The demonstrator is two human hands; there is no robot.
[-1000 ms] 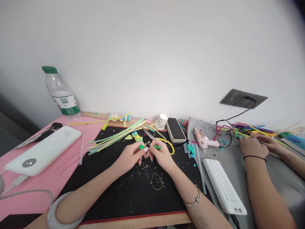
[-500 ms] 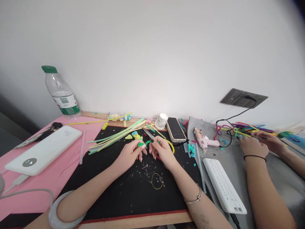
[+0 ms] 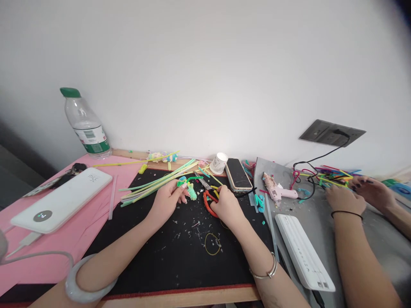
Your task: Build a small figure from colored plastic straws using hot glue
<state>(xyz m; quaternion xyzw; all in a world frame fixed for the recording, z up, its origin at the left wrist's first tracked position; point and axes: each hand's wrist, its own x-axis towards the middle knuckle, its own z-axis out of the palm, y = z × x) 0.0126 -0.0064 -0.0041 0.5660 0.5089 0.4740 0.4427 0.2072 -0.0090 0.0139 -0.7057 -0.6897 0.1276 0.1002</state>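
Observation:
Both my hands rest on a black mat (image 3: 154, 252) scattered with small scraps. My left hand (image 3: 167, 201) is closed, pinching a bent green strip (image 3: 192, 179) with a small teal and yellow craft piece (image 3: 192, 192) just below it. My right hand (image 3: 227, 206) is closed over the red handles of a pair of scissors (image 3: 208, 202), whose blades point up and left toward the strip. A bundle of long green and yellow straws (image 3: 154, 184) lies just beyond my left hand. A thin yellow ring (image 3: 212, 244) lies on the mat below my hands.
A water bottle (image 3: 86, 126) and white power bank (image 3: 61, 199) are on the pink sheet at left. A paper cup (image 3: 218, 163), phone (image 3: 238, 174), pink glue gun (image 3: 278, 189) and a white device (image 3: 303, 252) sit right. Another person's hands (image 3: 345, 199) sort coloured straws far right.
My hands have drawn apart. The left moved up and left with the green strip. The right left the strip and closed on the scissors' red handles.

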